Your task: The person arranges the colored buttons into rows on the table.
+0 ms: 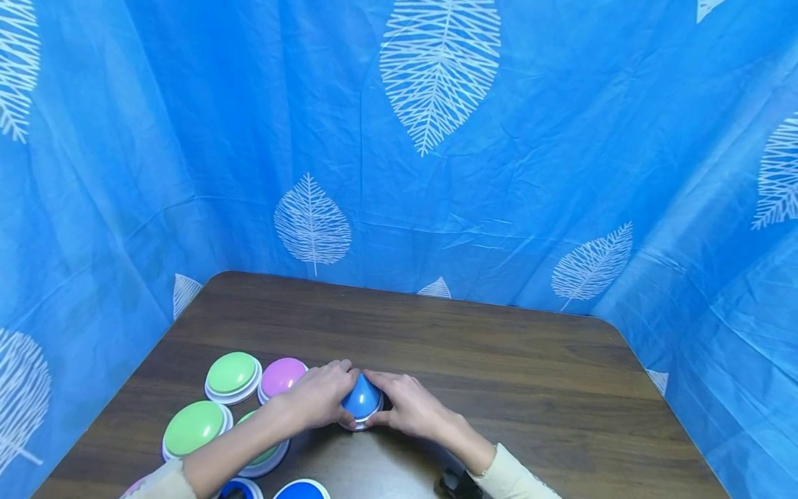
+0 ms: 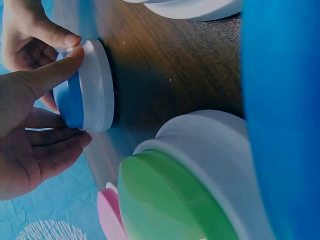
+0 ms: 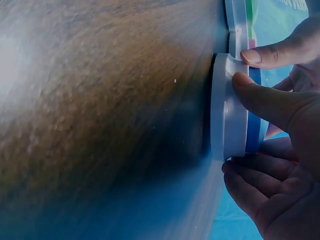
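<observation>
Both hands hold one blue push button (image 1: pixel 363 398), a domed top on a round white base, at the middle of the table. My left hand (image 1: pixel 321 394) grips it from the left, and my right hand (image 1: pixel 409 407) from the right. In the left wrist view, the left thumb lies on the edge of the white base (image 2: pixel 97 85), with the fingers at its other side. The right wrist view has the right thumb on the rim of the base (image 3: pixel 230 110) and fingertips at the opposite side. The base sits close over the wood.
Left of the hands stand green buttons (image 1: pixel 231 373) and a pink button (image 1: pixel 283 376). Another green button (image 1: pixel 264 454) is partly under the left forearm. Blue buttons (image 1: pixel 302 491) sit at the near edge of view. A leaf-print blue curtain (image 1: pixel 436 208) surrounds the brown table (image 1: pixel 499 360).
</observation>
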{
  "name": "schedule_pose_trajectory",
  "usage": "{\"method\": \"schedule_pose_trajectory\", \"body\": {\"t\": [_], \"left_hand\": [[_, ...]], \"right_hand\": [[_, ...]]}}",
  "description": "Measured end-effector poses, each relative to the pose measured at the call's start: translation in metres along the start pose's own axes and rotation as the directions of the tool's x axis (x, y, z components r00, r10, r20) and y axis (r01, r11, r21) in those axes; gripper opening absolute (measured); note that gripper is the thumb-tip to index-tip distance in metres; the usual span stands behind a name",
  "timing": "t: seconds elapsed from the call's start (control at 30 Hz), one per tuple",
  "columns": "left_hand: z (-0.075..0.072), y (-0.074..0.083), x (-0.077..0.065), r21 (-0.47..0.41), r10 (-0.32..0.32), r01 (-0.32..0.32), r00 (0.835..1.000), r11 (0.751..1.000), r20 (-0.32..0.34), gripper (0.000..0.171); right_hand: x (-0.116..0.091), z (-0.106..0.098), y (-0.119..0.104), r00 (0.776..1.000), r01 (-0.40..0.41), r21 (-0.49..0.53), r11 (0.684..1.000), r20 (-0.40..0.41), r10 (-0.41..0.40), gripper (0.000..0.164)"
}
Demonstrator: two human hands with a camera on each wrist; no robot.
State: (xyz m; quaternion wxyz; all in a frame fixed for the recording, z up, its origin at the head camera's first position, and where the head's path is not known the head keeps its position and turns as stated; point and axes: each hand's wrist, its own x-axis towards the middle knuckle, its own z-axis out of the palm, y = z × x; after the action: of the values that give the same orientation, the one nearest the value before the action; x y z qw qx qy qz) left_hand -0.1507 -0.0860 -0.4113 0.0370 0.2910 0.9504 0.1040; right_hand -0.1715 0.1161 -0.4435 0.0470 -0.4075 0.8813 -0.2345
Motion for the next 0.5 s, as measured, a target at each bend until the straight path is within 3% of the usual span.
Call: {"method": "schedule_pose_trajectory", "body": {"t": [0.23,0.5], "left_hand": [[-0.0031,-0.0009,-0.005,0.017,-0.003,0.003,1.0,1.0,-0.018,0.067],[-0.0046,-0.0033,-0.0054,-0.004,-0.056,0.056,0.998,0.998,0.012,0.073]], "right_hand": [[0.0037,0.005,-0.0022,1.0,0.02,0.0,1.0,-0.013,-0.02,0.073],[0.0092,0.0086,-0.0042,1.0,0.02,0.009,1.0,-0.011,-0.02,0.073]]}}
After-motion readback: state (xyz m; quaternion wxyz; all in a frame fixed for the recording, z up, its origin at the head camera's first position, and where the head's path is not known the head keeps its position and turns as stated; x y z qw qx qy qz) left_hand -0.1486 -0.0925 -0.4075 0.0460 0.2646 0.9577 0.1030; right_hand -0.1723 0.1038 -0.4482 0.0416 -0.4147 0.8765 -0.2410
